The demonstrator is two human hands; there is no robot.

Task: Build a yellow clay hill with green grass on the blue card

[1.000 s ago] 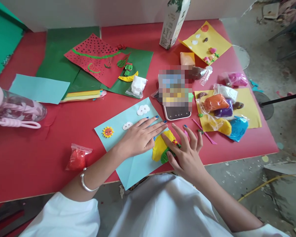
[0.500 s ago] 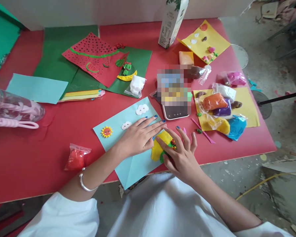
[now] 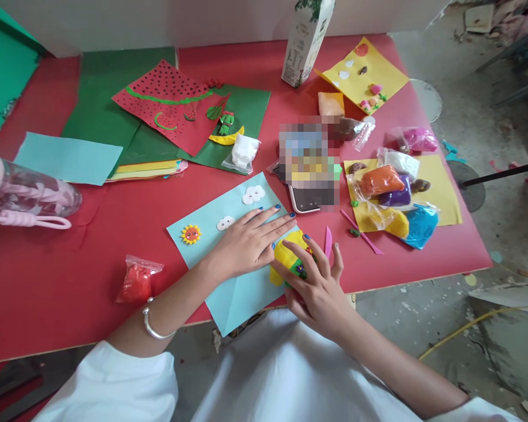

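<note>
A light blue sheet (image 3: 233,299) lies tilted near the front edge of the red table. On it are an orange sun with yellow rays (image 3: 190,234), two white clouds (image 3: 253,194) and a yellow clay patch (image 3: 278,274) with green, red and dark bits at its right. My left hand (image 3: 250,241) rests flat on the sheet, fingers apart, beside the patch's upper left. Over the patch, my right hand (image 3: 314,280) is spread with bent fingers; its fingertips touch or hover just above the clay. Neither hand holds anything visible.
Around the sheet are a phone (image 3: 310,198), a pink knife (image 3: 328,241), bagged clay (image 3: 381,180) on yellow paper, a red clay bag (image 3: 137,282), a carton (image 3: 305,44), a bottle (image 3: 39,190) and a watermelon picture (image 3: 167,105).
My right hand has shifted slightly left and down over the yellow patch, uncovering the pink knife. My left hand has stayed in place on the sheet.
</note>
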